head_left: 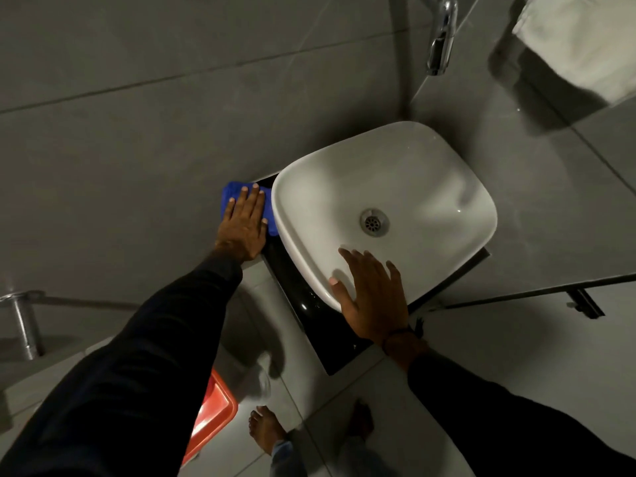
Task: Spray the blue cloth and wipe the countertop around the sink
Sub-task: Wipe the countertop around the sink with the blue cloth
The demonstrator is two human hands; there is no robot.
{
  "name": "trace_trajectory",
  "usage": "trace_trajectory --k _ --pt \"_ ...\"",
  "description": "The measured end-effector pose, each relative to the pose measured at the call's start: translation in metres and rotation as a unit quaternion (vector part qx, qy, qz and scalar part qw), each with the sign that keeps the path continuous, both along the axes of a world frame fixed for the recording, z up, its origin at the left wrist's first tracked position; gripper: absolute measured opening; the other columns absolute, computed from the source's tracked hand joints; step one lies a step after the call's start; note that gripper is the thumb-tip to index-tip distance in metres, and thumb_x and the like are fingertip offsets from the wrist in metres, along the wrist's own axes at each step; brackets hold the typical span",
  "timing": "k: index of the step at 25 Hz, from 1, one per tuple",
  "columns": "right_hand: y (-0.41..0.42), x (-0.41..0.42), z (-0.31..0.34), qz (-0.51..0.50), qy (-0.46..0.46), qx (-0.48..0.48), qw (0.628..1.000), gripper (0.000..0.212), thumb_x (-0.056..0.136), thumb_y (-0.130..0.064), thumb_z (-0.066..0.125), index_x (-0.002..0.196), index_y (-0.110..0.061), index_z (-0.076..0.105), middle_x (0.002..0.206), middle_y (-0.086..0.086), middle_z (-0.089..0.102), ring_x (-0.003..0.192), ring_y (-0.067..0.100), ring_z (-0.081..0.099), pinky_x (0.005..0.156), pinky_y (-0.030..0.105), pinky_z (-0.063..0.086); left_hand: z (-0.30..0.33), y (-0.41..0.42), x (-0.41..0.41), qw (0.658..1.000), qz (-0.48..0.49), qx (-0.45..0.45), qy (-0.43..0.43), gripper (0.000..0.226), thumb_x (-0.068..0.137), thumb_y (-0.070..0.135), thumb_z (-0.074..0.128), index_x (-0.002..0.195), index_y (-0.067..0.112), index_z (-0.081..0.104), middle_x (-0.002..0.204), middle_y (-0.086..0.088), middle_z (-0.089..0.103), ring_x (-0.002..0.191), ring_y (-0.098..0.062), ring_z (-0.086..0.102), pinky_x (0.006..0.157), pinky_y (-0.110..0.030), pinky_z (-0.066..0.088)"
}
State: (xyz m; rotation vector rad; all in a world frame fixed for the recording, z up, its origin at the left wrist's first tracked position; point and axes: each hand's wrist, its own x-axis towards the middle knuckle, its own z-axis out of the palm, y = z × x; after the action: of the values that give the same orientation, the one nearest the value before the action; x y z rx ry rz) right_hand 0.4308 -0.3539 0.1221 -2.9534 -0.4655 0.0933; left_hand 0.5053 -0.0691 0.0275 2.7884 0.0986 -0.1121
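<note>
Chrome faucet [442,36], white towel [581,39], red bin [215,407].

The cloth [246,204] lies on the countertop [303,304], left of the sink [413,173].

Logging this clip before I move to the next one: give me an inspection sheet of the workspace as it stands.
Surface: black countertop, glossy, narrow strip showing around the sink.
Job's things: blue cloth flat on the countertop, left of the white sink; no spray bottle seen.
Clutter: nothing seen.
Hands: left hand pressed flat on the cloth; right hand open, resting on the sink's near rim.
Cables: nothing seen.
Surroundings: chrome tap, grey tiles, red bin on the floor, bare feet.
</note>
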Motion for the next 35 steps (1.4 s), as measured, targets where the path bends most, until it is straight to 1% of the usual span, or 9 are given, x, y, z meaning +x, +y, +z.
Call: trace_trajectory --k 7,11,16,21,24,27,30,32,35 --pt "0.0 0.001 0.003 0.002 0.028 0.027 0.999 0.064 0.094 -0.063 0.026 0.151 -0.035 0.033 0.155 -0.004 0.047 0.147 0.02 0.039 0.12 0.055 0.027 -0.001 -0.013 -0.019 1.0 0.015 0.004 0.009 0.07 0.097 0.036 0.015 0.161 0.01 0.009 0.171 -0.01 0.004 0.159 -0.029 0.002 0.129 -0.048 0.001" --pt "-0.002 0.002 0.004 0.009 0.046 0.05 0.998 0.061 0.095 -0.061 0.029 0.151 -0.037 0.031 0.158 -0.007 0.041 0.149 0.019 0.033 0.121 0.055 0.024 -0.006 -0.036 -0.05 1.0 0.01 -0.011 0.013 0.073 0.096 0.041 0.006 0.161 0.009 0.007 0.171 -0.01 0.004 0.159 -0.03 -0.001 0.13 -0.049 0.002" --pt "-0.003 0.003 0.004 0.022 0.044 0.056 0.997 0.059 0.097 -0.058 0.027 0.152 -0.037 0.028 0.159 -0.005 0.04 0.15 0.02 0.032 0.121 0.054 0.025 -0.008 -0.09 -0.104 0.998 0.039 -0.036 0.036 0.067 0.104 0.032 0.027 0.162 0.011 0.002 0.172 -0.008 -0.004 0.159 -0.03 -0.009 0.13 -0.05 0.0" --pt "-0.005 0.001 0.002 0.035 0.021 0.081 0.996 0.055 0.099 -0.052 0.032 0.15 -0.034 0.033 0.153 -0.002 0.048 0.144 0.023 0.041 0.116 0.055 0.033 -0.005 -0.153 -0.157 0.996 0.05 -0.015 0.071 0.066 0.105 0.034 0.023 0.161 0.011 0.0 0.171 -0.01 -0.006 0.158 -0.032 -0.012 0.13 -0.051 0.0" --pt "-0.007 0.001 0.001 0.038 0.03 0.112 0.993 0.051 0.1 -0.047 0.037 0.149 -0.032 0.037 0.15 -0.001 0.051 0.142 0.022 0.042 0.118 0.052 0.031 -0.005 -0.193 -0.187 0.995 0.04 0.008 0.088 0.066 0.104 0.037 0.021 0.161 0.013 -0.002 0.171 -0.01 -0.005 0.158 -0.032 -0.011 0.129 -0.054 0.002" --pt "-0.01 0.0 0.003 0.052 0.029 0.171 0.983 0.045 0.101 -0.039 0.042 0.144 -0.027 0.045 0.143 0.0 0.057 0.135 0.021 0.049 0.117 0.047 0.034 -0.002 -0.226 -0.209 0.996 0.021 0.015 0.088 0.071 0.101 0.037 0.033 0.162 0.016 0.003 0.171 -0.009 -0.001 0.158 -0.032 -0.007 0.129 -0.057 0.002" --pt "-0.021 -0.003 0.013 0.036 0.023 0.297 0.954 0.036 0.101 -0.028 0.047 0.135 -0.019 0.055 0.131 0.004 0.065 0.122 0.024 0.059 0.107 0.043 0.046 0.002 -0.256 -0.225 0.997 0.027 0.021 0.066 0.074 0.098 0.032 0.043 0.162 0.017 0.009 0.171 -0.008 0.006 0.157 -0.03 -0.003 0.128 -0.054 -0.001" --pt "-0.039 -0.004 0.019 0.006 0.002 0.378 0.926 0.029 0.099 -0.023 0.049 0.125 -0.015 0.061 0.122 0.004 0.068 0.112 0.024 0.062 0.098 0.04 0.05 0.002 -0.27 -0.231 0.997 0.022 0.028 0.067 0.076 0.097 0.03 0.043 0.162 0.016 0.006 0.171 -0.007 0.003 0.157 -0.03 -0.005 0.127 -0.052 -0.004" --pt "-0.088 -0.019 0.019 -0.023 -0.061 0.43 0.9 0.019 0.095 -0.019 0.055 0.109 -0.012 0.065 0.103 0.003 0.069 0.095 0.02 0.06 0.084 0.039 0.051 0.003 -0.277 -0.236 0.997 0.024 0.03 0.066 0.074 0.1 0.031 0.036 0.161 0.016 -0.002 0.17 -0.004 -0.006 0.158 -0.029 -0.008 0.129 -0.051 -0.005"
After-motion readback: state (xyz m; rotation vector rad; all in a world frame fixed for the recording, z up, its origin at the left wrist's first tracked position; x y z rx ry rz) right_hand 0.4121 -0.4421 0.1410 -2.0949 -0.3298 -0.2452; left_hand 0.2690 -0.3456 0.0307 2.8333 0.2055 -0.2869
